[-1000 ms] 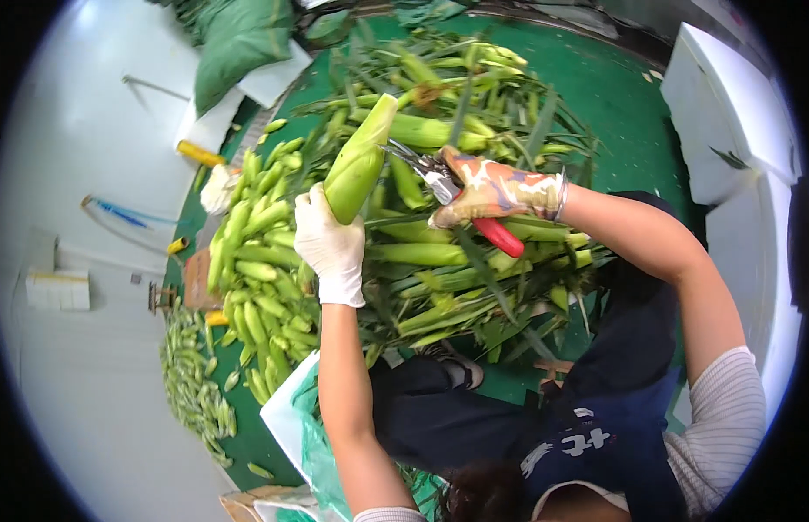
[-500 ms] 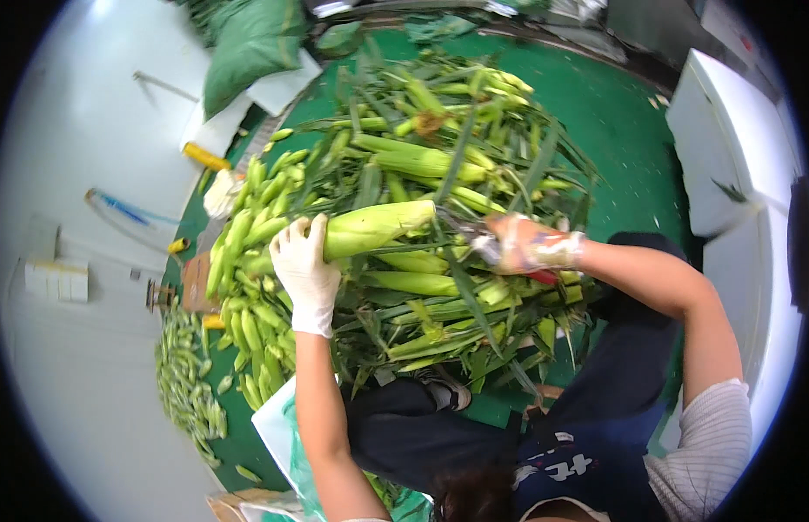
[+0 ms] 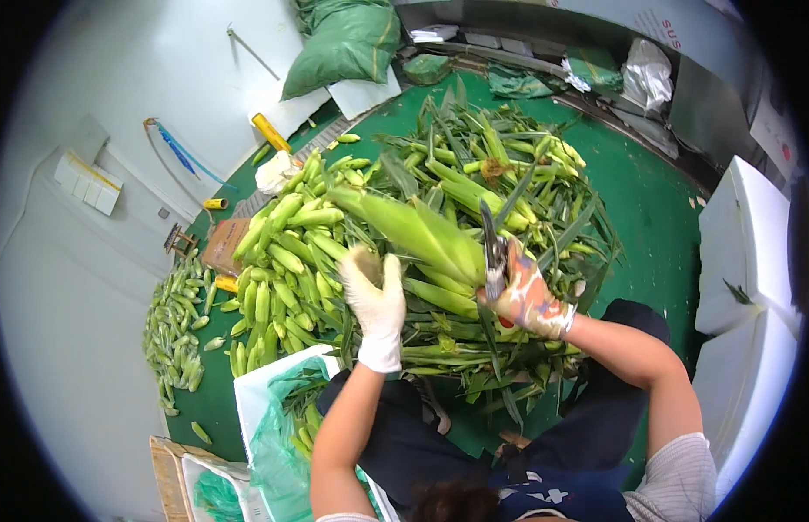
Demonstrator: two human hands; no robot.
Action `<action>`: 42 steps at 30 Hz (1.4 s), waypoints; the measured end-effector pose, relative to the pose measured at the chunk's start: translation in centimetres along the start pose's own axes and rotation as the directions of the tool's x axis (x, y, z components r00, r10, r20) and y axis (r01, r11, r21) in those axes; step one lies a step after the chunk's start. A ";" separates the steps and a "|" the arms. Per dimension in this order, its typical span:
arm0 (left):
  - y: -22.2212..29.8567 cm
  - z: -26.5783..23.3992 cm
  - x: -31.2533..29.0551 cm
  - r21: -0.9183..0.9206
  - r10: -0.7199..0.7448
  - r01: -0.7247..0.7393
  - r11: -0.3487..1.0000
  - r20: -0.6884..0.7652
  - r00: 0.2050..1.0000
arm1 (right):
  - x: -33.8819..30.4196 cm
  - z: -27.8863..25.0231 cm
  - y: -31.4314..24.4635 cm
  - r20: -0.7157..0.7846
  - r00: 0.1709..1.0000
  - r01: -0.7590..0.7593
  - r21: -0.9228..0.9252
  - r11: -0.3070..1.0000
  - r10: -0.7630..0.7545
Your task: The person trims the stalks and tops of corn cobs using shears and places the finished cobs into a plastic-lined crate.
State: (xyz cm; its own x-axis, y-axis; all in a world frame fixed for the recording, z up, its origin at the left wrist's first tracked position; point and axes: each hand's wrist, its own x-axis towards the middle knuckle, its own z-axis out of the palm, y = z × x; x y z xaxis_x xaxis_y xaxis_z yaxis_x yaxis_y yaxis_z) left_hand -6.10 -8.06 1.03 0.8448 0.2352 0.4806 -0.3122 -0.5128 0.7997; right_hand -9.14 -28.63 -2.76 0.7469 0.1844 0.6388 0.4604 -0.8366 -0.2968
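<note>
My right hand (image 3: 524,298), in a patterned glove, is closed around pruning shears (image 3: 494,250) with a dark blade and a bit of red on the handle. Beside the shears lies the broad end of a large green corn ear (image 3: 422,233) in its husk. Whether the blade touches the ear, I cannot tell. My left hand (image 3: 375,300), in a white glove, hovers just below that ear, thumb and fingers apart. A brownish patch at its fingertips is blurred. A heap of corn with long leaves (image 3: 474,335) lies in front of me.
Husked pale-green ears (image 3: 287,252) are piled left of the heap, with smaller ones (image 3: 178,322) along the wall. A white foam box (image 3: 248,391) with a green bag stands near my left arm. White boxes (image 3: 739,261) stand at right, a green sack (image 3: 348,56) at the back.
My left hand has let go of the ear it gripped and moved right and down. My right hand with the shears has turned, blade now upward. The view has shifted.
</note>
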 end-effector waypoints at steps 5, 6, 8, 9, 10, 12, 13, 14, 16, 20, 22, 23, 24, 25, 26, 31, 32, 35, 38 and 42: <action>-1.1 1.8 -1.0 -0.684 -0.372 0.551 0.478 0.411 0.832 | -1.6 0.8 -3.4 0.205 0.970 -0.197 0.357 0.913 0.130; -1.4 2.5 -0.9 -0.662 -0.387 0.592 0.459 0.451 0.804 | -1.7 0.8 -3.1 0.326 0.943 -0.191 0.358 0.914 0.069; -2.0 2.5 -0.7 -0.628 -0.492 0.755 0.189 0.605 0.626 | -2.1 1.3 -3.3 0.302 0.943 0.002 0.410 0.912 -0.138; -2.3 1.5 -0.2 -0.597 -0.409 0.800 0.060 0.716 0.565 | -1.4 0.8 -3.8 0.410 0.904 -0.093 0.475 0.875 -0.126; -2.7 1.3 0.4 -0.572 -0.391 0.820 -0.001 0.755 0.526 | -1.0 0.5 -4.0 0.409 0.904 -0.095 0.475 0.875 -0.124; -2.4 1.3 0.4 -0.667 -0.400 0.745 0.025 0.676 0.619 | -0.2 0.2 -4.4 0.376 0.927 -0.194 0.474 0.859 0.002; -2.9 0.9 0.7 -0.696 -0.363 0.704 0.141 0.626 0.691 | 0.7 -0.8 -4.4 0.376 0.924 -0.278 0.539 0.795 0.068; -3.2 0.2 1.6 -0.672 -0.369 0.739 0.040 0.678 0.636 | 0.7 -0.6 -3.7 0.260 0.950 -0.284 0.475 0.833 0.176; -4.0 -0.9 2.2 -0.689 -0.431 0.721 0.070 0.631 0.645 | 2.4 -1.6 -2.4 0.037 0.961 -0.253 0.529 0.810 0.276; -5.4 -0.6 2.2 -0.604 -0.393 0.793 0.075 0.713 0.580 | 4.3 -1.9 2.5 0.163 0.842 -0.539 0.185 0.822 0.515; -5.5 -0.2 2.0 -0.580 -0.401 0.808 0.098 0.720 0.566 | 5.4 -0.5 4.8 0.277 0.788 -0.571 -0.006 0.821 0.550; -5.5 0.1 1.7 -0.586 -0.411 0.807 0.069 0.721 0.558 | 4.1 0.3 5.6 0.167 0.859 -0.462 -0.156 0.873 0.484; -5.3 -0.2 2.0 -0.599 -0.423 0.798 0.063 0.708 0.565 | 3.2 1.2 5.8 0.063 0.921 -0.351 -0.293 0.889 0.384; -5.4 -0.3 1.7 -0.620 -0.374 0.783 0.051 0.715 0.591 | 2.9 0.2 4.1 0.188 0.922 -0.295 -0.227 0.928 0.339; -5.4 -0.3 1.7 -0.619 -0.377 0.783 0.064 0.711 0.594 | 3.3 -0.3 2.7 0.328 0.881 -0.324 -0.105 0.940 0.341; -4.7 0.8 -0.7 -0.533 -0.256 0.735 0.419 0.708 0.659 | 4.5 3.1 -2.3 0.512 0.798 -0.595 0.579 0.558 0.319; -3.0 1.3 -0.6 -0.414 -0.331 0.772 0.482 0.729 0.598 | 5.0 4.5 -1.2 0.430 0.825 -0.560 0.525 0.641 0.368; -1.9 2.5 -1.4 -0.491 -0.161 0.770 0.408 0.791 0.590 | 7.1 3.3 -0.7 0.525 0.740 -0.629 0.761 0.157 0.420; -1.5 2.3 -1.1 -0.564 -0.132 0.709 0.423 0.736 0.664 | 6.6 3.9 1.1 0.281 0.867 -0.441 0.818 0.369 0.412; -5.3 -1.5 -1.3 -0.580 -0.208 0.572 0.580 0.574 0.792 | 6.2 3.4 -4.3 0.496 0.767 -0.623 0.728 0.286 0.407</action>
State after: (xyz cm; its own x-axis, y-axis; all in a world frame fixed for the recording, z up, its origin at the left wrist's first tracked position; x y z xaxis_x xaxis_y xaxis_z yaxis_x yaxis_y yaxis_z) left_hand -6.22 -4.43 -3.31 0.9835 -0.1809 0.0080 0.0504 0.3161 0.9474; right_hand -4.89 -22.20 0.05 0.9983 0.0566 0.0168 0.0156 0.0216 -0.9996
